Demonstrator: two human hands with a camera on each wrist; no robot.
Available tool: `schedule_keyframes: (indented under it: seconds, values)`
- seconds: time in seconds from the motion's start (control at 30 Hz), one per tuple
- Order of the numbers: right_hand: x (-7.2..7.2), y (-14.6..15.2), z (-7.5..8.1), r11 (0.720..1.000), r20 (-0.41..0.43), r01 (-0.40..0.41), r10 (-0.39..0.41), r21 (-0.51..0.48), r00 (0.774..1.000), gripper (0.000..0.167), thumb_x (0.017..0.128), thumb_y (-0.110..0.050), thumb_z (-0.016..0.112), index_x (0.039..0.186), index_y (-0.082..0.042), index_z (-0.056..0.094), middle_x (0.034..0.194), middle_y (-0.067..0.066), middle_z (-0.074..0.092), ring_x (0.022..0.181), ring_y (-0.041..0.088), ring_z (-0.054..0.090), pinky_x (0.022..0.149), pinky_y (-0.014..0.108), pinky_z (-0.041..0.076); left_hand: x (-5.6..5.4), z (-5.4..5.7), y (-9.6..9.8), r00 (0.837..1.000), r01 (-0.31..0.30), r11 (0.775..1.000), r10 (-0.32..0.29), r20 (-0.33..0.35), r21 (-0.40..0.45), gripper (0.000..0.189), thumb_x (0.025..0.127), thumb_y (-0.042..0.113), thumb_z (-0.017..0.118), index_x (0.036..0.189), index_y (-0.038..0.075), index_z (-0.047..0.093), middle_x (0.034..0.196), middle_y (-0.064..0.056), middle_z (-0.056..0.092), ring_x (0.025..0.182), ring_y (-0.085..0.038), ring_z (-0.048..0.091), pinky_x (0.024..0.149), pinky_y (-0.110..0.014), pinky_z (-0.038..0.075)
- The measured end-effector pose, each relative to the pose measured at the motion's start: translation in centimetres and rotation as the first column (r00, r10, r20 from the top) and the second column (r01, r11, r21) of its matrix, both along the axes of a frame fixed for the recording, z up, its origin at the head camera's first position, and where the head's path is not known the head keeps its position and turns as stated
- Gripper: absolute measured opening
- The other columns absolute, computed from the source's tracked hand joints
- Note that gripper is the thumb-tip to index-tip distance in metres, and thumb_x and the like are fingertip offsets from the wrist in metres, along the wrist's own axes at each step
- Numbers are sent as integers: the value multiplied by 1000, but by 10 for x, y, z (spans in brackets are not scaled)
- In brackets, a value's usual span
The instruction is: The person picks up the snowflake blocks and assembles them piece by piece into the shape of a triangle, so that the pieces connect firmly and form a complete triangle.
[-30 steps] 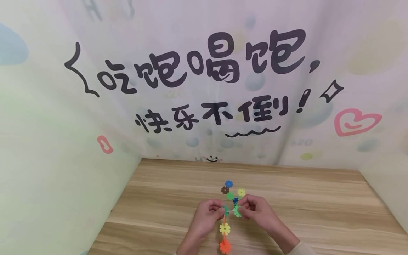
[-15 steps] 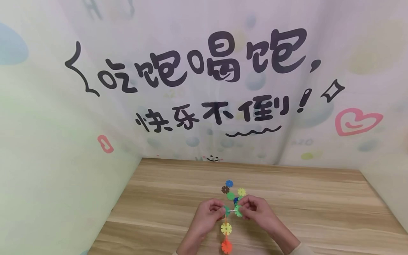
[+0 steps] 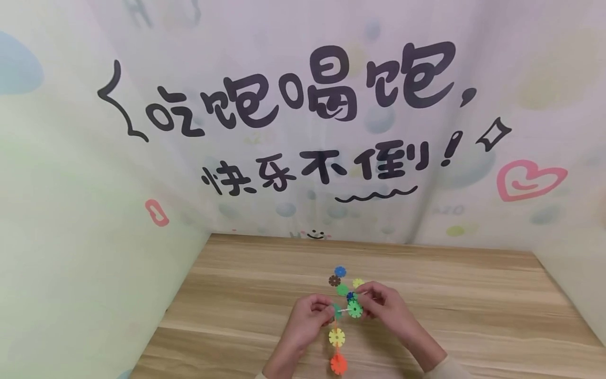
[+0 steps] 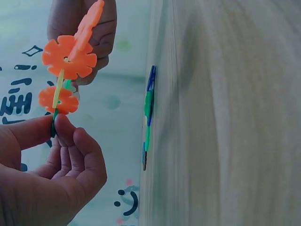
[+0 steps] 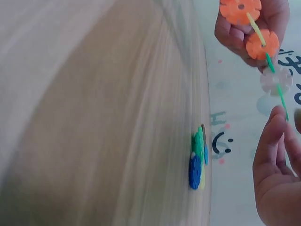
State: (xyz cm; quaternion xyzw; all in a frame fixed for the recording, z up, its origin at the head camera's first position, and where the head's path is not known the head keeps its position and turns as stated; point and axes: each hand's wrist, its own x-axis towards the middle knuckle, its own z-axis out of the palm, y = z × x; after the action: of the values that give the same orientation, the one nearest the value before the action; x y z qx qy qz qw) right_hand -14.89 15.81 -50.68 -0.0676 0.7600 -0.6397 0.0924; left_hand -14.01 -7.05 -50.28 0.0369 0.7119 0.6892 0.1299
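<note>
A chain of slotted snowflake discs hangs between my hands in the head view. My left hand [image 3: 307, 321] pinches its dark green disc [image 3: 337, 310] between thumb and forefinger. Below that trail a yellow disc [image 3: 332, 338] and, at the lowest end, an orange disc [image 3: 338, 365]. Another orange disc [image 4: 47, 100] sits right beside the dark green one in the left wrist view. Toward the right, a white disc [image 5: 270, 82] links to a light green disc [image 3: 354, 315]. My right hand [image 3: 385, 310] pinches this one by its edge.
Several loose discs lie on the wooden table [image 3: 246, 295] beyond my hands: blue [image 3: 340, 271], brown [image 3: 332, 280], green [image 3: 342, 290], yellow [image 3: 358, 282] and dark blue [image 3: 351, 296]. A printed curtain [image 3: 284, 221] stands along the table's back edge.
My right hand has shifted slightly up and outward on the light green disc, which shows more of its face now. The left hand keeps its hold, nearly unmoved.
</note>
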Motion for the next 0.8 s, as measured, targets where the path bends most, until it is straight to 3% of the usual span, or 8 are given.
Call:
schedule_keyframes:
  seconds: [0.17, 0.27, 0.53, 0.8]
  values:
    - [-13, 8, -4, 982, 14, 188, -188, 14, 982, 28, 99, -16, 64, 118, 3, 62, 92, 19, 64, 74, 24, 63, 65, 34, 57, 0, 3, -2, 1000, 9, 1000, -9, 0, 2, 19, 93, 5, 68, 108, -7, 65, 88, -6, 64, 77, -16, 62, 71, -29, 55]
    - [-17, 12, -8, 973, 19, 227, -228, 40, 974, 27, 98, -13, 65, 119, 4, 62, 91, 18, 64, 73, 23, 61, 65, 35, 57, -1, 3, -3, 1000, 17, 1000, -17, 0, 10, 19, 94, 5, 67, 108, -8, 64, 88, -6, 64, 77, -16, 62, 71, -27, 54]
    - [-25, 17, -22, 959, 26, 223, -231, 177, 973, 19, 96, -8, 65, 115, -2, 65, 87, 11, 63, 73, 24, 60, 61, 34, 55, -1, 1, -3, 1000, 13, 1000, -13, 23, 7, 19, 93, 6, 68, 109, -4, 65, 89, -6, 64, 77, -15, 63, 72, -30, 55]
    - [-25, 17, -33, 918, -24, 120, -120, 377, 992, 20, 87, -11, 76, 105, -6, 68, 80, 1, 60, 70, 17, 55, 57, 27, 47, -3, 0, -4, 999, 11, 1000, -11, 33, 3, 18, 94, 6, 68, 108, -5, 65, 89, -6, 64, 77, -16, 63, 73, -32, 55]
